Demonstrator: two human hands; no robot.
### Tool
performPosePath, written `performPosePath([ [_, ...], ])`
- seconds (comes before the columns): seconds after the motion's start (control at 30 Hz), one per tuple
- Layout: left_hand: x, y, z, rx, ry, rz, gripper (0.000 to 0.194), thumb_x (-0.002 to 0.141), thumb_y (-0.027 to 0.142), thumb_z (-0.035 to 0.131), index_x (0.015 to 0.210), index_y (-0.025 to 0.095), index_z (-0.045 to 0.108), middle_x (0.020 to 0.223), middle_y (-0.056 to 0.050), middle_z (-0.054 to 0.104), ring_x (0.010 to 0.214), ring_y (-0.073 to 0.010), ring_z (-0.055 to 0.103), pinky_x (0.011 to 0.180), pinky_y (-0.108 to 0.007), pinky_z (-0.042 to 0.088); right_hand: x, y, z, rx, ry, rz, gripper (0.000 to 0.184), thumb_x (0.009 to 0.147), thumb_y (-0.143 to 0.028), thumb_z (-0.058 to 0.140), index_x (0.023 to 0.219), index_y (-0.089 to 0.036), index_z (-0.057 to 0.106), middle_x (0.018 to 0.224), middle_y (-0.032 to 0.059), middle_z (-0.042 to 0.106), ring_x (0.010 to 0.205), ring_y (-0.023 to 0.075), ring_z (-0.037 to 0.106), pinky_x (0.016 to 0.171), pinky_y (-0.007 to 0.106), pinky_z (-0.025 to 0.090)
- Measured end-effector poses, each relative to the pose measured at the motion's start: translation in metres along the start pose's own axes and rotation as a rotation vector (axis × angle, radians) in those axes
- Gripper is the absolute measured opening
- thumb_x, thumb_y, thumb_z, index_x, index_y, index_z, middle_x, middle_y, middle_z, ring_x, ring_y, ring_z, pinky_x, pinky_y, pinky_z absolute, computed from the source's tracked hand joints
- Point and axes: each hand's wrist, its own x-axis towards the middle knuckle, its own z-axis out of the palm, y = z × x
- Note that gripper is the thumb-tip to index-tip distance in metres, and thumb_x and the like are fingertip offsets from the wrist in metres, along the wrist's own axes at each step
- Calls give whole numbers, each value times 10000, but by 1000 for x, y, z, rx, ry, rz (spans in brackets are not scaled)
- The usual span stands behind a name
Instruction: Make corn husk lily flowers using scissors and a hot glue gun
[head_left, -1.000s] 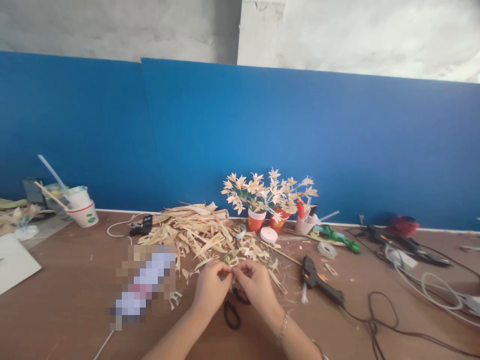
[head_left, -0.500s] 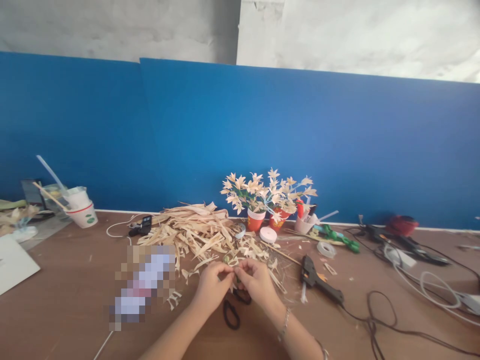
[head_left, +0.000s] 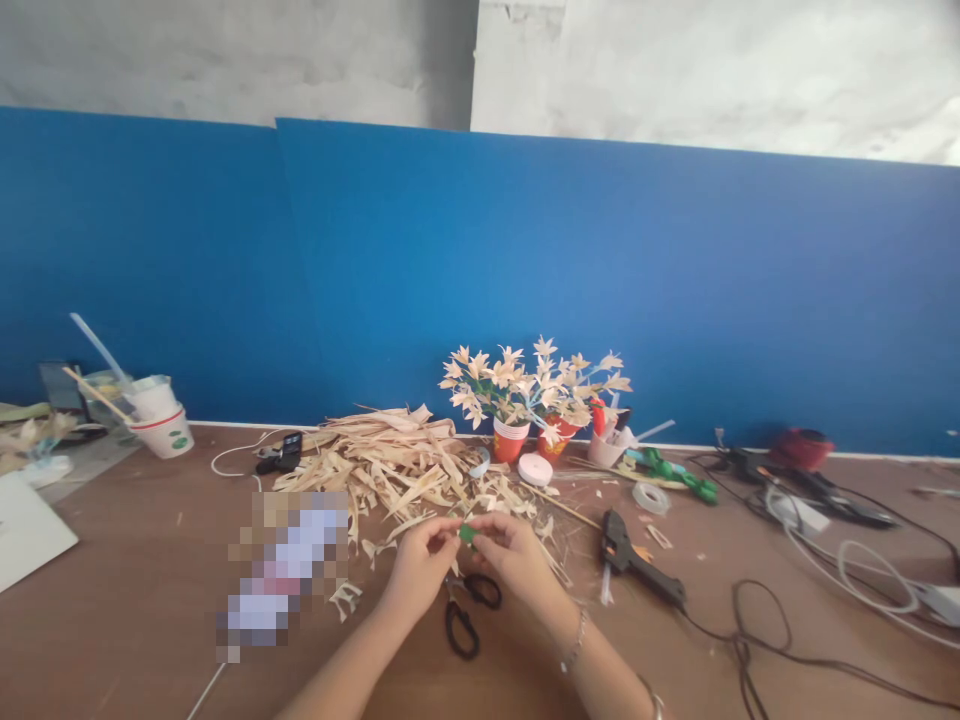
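Note:
A small green piece (head_left: 467, 533), perhaps a strip or leaf, is pinched between my two hands above the table. My left hand (head_left: 421, 562) grips its left end with thumb and forefinger, and my right hand (head_left: 511, 558) pinches the right side. The piece's exact kind is too small to make out. Just below the hands lie scissors with black handles (head_left: 463, 630), their blades partly hidden. Behind my fingers spreads a heap of dried husk strips (head_left: 397, 470).
Right of my hands lies a black glue gun (head_left: 637, 565) with its cord. Farther back stand red cups of husk flowers (head_left: 510, 440), a white ribbon roll (head_left: 536, 469) and a clear tape roll (head_left: 651, 499). A blurred-out object (head_left: 281, 575) is on the left, near a white cup (head_left: 165, 432).
The green piece now shows between my fingertips, where it was barely visible before. My hands have shifted slightly, uncovering more of the scissors.

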Motion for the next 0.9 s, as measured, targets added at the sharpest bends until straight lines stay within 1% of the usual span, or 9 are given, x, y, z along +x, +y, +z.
performPosePath([
  [0.07, 0, -1, 0, -19, -14, -9, 190, 702, 202, 543, 833, 149, 669, 771, -42, 681, 740, -187, 606, 711, -288, 455, 0, 1, 0, -39, -4, -24, 238, 674, -343, 620, 817, -153, 636, 739, 23, 645, 551, 116, 573, 515, 228, 468],
  [0.13, 0, -2, 0, -30, -31, -26, 155, 699, 203, 544, 784, 154, 664, 759, -33, 674, 736, -182, 598, 712, -281, 448, 0, 1, -1, -96, 1, -56, 201, 702, -310, 580, 805, -150, 645, 728, 27, 647, 551, 120, 570, 506, 225, 460],
  [0.23, 1, -1, 1, -45, -55, -59, 116, 696, 233, 555, 714, 158, 642, 668, -4, 631, 645, -156, 557, 622, -247, 425, 0, 0, -2, -211, 8, -129, 178, 726, -261, 540, 789, -147, 662, 727, 36, 657, 602, 137, 580, 542, 231, 460],
  [0.37, 2, -2, 0, -54, -84, -74, 158, 702, 294, 571, 648, 150, 611, 563, 26, 539, 540, -120, 477, 530, -215, 366, -3, -4, -3, -322, 13, -186, 177, 744, -223, 519, 799, -159, 675, 783, 41, 674, 699, 155, 592, 631, 247, 461],
  [0.57, 3, -4, -4, -75, -37, -95, 190, 701, 319, 584, 638, 142, 607, 536, 41, 495, 492, -95, 413, 480, -200, 315, -4, -8, -9, -466, 50, -256, 173, 760, -203, 510, 823, -170, 667, 805, 45, 659, 761, 174, 583, 717, 282, 448],
  [0.67, 4, -2, -5, -159, -15, -153, 206, 689, 336, 598, 630, 139, 600, 504, 53, 470, 471, -86, 394, 472, -195, 297, -3, -12, -12, -551, 137, -317, 191, 781, -200, 474, 855, -165, 646, 828, 58, 633, 750, 173, 567, 703, 280, 436],
  [0.73, 5, 0, -7, -222, 12, -192, 214, 679, 348, 616, 636, 138, 604, 522, 44, 503, 491, -89, 419, 488, -195, 307, -6, -16, -13, -640, 182, -356, 206, 785, -188, 449, 879, -163, 630, 835, 62, 615, 702, 160, 549, 665, 264, 420],
  [0.8, 6, 1, -9, -276, 35, -218, 210, 669, 346, 637, 643, 138, 617, 559, 31, 551, 522, -92, 451, 512, -194, 323, -14, -21, -11, -750, 98, -335, 206, 762, -161, 449, 861, -176, 629, 783, 42, 612, 639, 142, 530, 608, 237, 392],
  [0.9, 7, 1, -11, -338, 42, -252, 198, 655, 330, 663, 652, 133, 641, 597, 15, 594, 537, -89, 470, 514, -190, 330, -29, -26, -1, -944, -194, -235, 182, 692, -160, 507, 813, -198, 638, 701, 13, 615, 617, 139, 536, 559, 214, 351],
])
